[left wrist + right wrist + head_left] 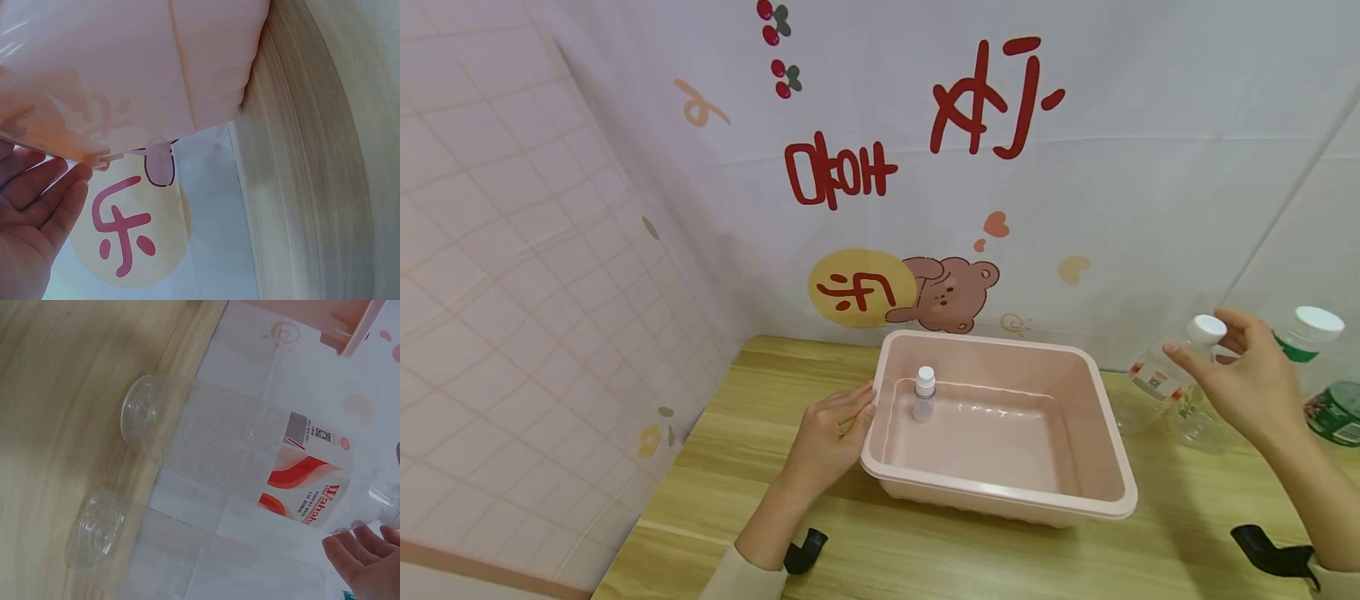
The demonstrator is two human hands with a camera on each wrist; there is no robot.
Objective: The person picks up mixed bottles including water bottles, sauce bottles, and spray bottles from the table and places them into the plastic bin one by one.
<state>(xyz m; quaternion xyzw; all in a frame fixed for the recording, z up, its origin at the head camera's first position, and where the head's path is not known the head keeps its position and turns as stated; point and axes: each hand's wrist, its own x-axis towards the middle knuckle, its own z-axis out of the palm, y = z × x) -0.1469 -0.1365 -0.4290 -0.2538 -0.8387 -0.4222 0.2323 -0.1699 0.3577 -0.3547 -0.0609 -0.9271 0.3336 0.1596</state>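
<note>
My left hand (831,429) holds the left rim of a pink plastic tub (992,492), fingers under its edge in the left wrist view and thumb near the top. A small bottle with a white cap (924,393) stands inside the tub toward its left. Right of the tub, my right hand (1251,375) grips a clear plastic water bottle (306,487) near its neck, just under the white cap (1207,327). Red and white marks its label. Part of the right thumb falls outside the right wrist view.
Another clear bottle (162,550) stands beside the held one. Farther right are a white-capped bottle with a green label (1317,325) and a dark green-labelled container (1336,414). A printed cloth (1112,192) hangs behind the wooden table (970,562).
</note>
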